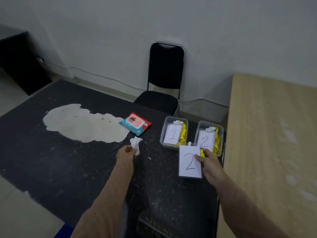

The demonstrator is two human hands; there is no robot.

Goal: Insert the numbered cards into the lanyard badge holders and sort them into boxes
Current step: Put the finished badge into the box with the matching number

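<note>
A person's right hand [208, 162] pinches a badge holder [190, 161] showing a handwritten "2" by its right edge, thumb on the face and fingers curled behind. It is held just in front of two clear plastic boxes at the far right of a dark speckled table [68, 169]. A bunched yellow lanyard [202, 152] shows above the thumb; how it joins the badge holder is hidden. The left hand [126, 152], fingers closed, grips a crumpled white tissue [136, 145] over the middle of the table.

The left box [162, 134] contains a card marked "1" [173, 134] and a yellow cord [183, 133]. The right box [221, 133], its near edge partly covered by the badge holder, contains a card marked "2" [205, 140] beside more yellow cord. Whether those cards sit in sleeves is too dim to tell.

A red-and-teal wipes pack [135, 123] lies left of the boxes, beside a large pale worn patch [82, 124]. A black folding chair [164, 74] stands behind the table against the wall. A light wooden surface [274, 134] along the right is cut off by the frame.
</note>
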